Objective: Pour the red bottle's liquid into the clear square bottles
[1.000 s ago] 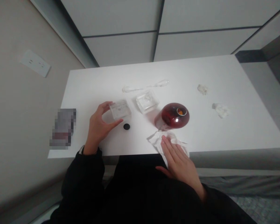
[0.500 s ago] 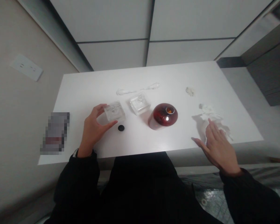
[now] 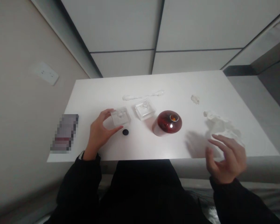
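My left hand (image 3: 100, 132) grips a clear square glass block (image 3: 120, 116) between thumb and fingers, at the left part of the white table. The block has a round hollow in its top. Right by the thumb tip lies a small black disc (image 3: 125, 132). My right hand (image 3: 227, 157) hovers over the table's front right edge, fingers bent and apart, with nothing in it. Just beyond that hand lies a crumpled white tissue (image 3: 220, 123), partly hidden by the fingers.
A second clear block (image 3: 145, 109) stands in the middle, left of a red-brown glass bottle (image 3: 169, 121) with an open mouth. Behind them lies a twisted clear strip (image 3: 143, 95). A small crumpled wad (image 3: 195, 99) sits at the back right; a blurred-out flat object (image 3: 64, 133) lies far left.
My right hand has drawn back from the tissue towards me, and its fingers have curled. The tissue stays on the table. My left hand keeps hold of the block. The view has shifted slightly.
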`<state>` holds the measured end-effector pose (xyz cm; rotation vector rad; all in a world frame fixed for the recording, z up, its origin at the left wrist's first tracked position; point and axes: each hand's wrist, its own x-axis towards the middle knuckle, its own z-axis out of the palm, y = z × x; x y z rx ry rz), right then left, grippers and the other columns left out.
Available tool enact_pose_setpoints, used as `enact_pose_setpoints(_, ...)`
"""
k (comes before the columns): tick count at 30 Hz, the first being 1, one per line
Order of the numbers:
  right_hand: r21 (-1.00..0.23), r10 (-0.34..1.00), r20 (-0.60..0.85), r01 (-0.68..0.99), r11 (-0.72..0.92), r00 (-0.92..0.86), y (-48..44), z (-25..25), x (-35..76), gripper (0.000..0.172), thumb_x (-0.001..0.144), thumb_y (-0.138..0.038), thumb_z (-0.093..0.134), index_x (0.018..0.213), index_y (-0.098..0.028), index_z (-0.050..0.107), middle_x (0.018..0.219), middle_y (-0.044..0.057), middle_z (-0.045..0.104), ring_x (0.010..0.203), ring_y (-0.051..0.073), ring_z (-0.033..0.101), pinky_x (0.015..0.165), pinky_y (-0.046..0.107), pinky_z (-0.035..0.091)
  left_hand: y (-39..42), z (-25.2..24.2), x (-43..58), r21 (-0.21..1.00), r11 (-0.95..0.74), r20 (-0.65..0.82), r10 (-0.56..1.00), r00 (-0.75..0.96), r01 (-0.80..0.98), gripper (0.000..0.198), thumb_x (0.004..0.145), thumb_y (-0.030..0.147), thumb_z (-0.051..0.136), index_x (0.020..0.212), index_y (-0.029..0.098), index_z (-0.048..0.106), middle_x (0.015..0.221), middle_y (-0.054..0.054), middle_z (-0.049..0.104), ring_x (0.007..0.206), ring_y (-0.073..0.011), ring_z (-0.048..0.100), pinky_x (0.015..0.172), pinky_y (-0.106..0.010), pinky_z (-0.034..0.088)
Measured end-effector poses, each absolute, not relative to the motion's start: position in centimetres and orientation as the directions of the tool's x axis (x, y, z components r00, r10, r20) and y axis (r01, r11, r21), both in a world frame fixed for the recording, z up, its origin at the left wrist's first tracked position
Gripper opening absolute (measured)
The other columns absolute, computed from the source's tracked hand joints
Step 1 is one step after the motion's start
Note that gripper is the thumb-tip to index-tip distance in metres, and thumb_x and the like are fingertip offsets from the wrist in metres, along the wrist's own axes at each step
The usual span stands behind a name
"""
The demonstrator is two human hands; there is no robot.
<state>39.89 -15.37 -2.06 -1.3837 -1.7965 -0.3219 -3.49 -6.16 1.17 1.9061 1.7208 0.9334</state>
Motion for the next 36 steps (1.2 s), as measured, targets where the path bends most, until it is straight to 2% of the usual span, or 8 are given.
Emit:
enact_pose_setpoints(2,-0.410,0.747,0.663,0.809,0.421,-0.052,-14.5,-1.5,36.6,0.054,0.094,-0.037,0.075,0.145,-0.024,0.059,0.135,0.014,0.070,0.124,0.035,0.068,0.107,0.055,0.054,-6.6,1.8,-3.0,0.677,-0.177,0.235,0.972,0.018,0.715,0.072,0.076,0.048,0.092,0.136,0.025,0.059,0.141,-0.010,0.072,0.129,-0.0332,0.072,0.116,-0.053,0.057)
enact_pose_setpoints(4,-0.578,0.845,0.533,0.711,0.401,-0.044,-13.1,-1.3,33.4,0.087,0.094,-0.058,0.073,0.164,-0.021,0.036,0.157,0.021,0.053,0.143,0.041,0.055,0.115,0.062,0.049,-7.1,2.6,-2.3,0.657,-0.212,0.272,0.962,0.034,0.723,0.070,0.078,0.045,0.091,0.136,0.025,0.059,0.140,-0.010,0.073,0.129,-0.0322,0.072,0.114,-0.052,0.058)
enact_pose_setpoints(6,-0.668,0.877,0.479,0.631,0.394,-0.041,-11.6,-1.3,30.7,0.102,0.092,-0.065,0.073,0.169,-0.022,0.023,0.164,0.023,0.044,0.149,0.043,0.048,0.118,0.065,0.046,-7.5,3.8,-1.7,0.624,-0.247,0.304,0.951,0.061,0.741,0.069,0.079,0.043,0.092,0.136,0.025,0.059,0.139,-0.009,0.073,0.128,-0.0314,0.073,0.112,-0.050,0.060)
enact_pose_setpoints(12,-0.715,0.860,0.507,0.526,0.461,-0.064,-9.6,-0.6,26.4,0.081,0.094,-0.048,0.077,0.161,-0.026,0.038,0.147,0.016,0.061,0.135,0.036,0.063,0.112,0.056,0.057,-8.5,7.6,-0.6,0.471,-0.330,0.412,0.902,0.127,0.818,0.070,0.079,0.041,0.094,0.137,0.025,0.058,0.137,-0.009,0.073,0.124,-0.0297,0.074,0.107,-0.045,0.061)
enact_pose_setpoints(17,-0.737,0.836,0.540,0.425,0.526,-0.098,-9.6,0.4,24.8,0.080,0.091,-0.040,0.082,0.158,-0.027,0.041,0.143,0.014,0.065,0.133,0.033,0.065,0.110,0.053,0.059,-8.8,10.0,-0.2,0.334,-0.386,0.483,0.853,0.195,0.860,0.068,0.082,0.041,0.091,0.138,0.023,0.057,0.137,-0.010,0.074,0.124,-0.0298,0.073,0.106,-0.043,0.061)
enact_pose_setpoints(24,-0.734,0.838,0.540,0.442,0.516,-0.081,-9.6,0.3,24.4,0.079,0.090,-0.046,0.083,0.155,-0.027,0.043,0.140,0.016,0.065,0.129,0.034,0.066,0.105,0.055,0.061,-8.8,11.5,0.2,0.181,-0.411,0.512,0.815,0.272,0.893,0.064,0.085,0.036,0.088,0.140,0.024,0.056,0.137,-0.010,0.074,0.124,-0.0308,0.072,0.107,-0.045,0.059)
enact_pose_setpoints(30,-0.728,0.832,0.549,0.441,0.524,-0.083,-9.6,0.2,24.1,0.077,0.090,-0.048,0.083,0.152,-0.027,0.043,0.138,0.016,0.064,0.128,0.035,0.066,0.103,0.057,0.063,-8.7,11.9,0.6,0.128,-0.449,0.543,0.778,0.317,0.884,0.062,0.087,0.031,0.084,0.142,0.027,0.055,0.137,-0.009,0.074,0.125,-0.0305,0.071,0.110,-0.046,0.057)
enact_pose_setpoints(36,-0.787,0.867,0.494,0.389,0.479,-0.069,-9.8,-0.7,23.8,0.078,0.088,-0.050,0.084,0.150,-0.027,0.043,0.141,0.016,0.062,0.130,0.035,0.065,0.105,0.058,0.061,-8.8,11.8,1.1,0.093,-0.464,0.546,0.764,0.345,0.881,0.060,0.090,0.027,0.080,0.144,0.028,0.053,0.136,-0.007,0.074,0.126,-0.0291,0.071,0.110,-0.045,0.057)
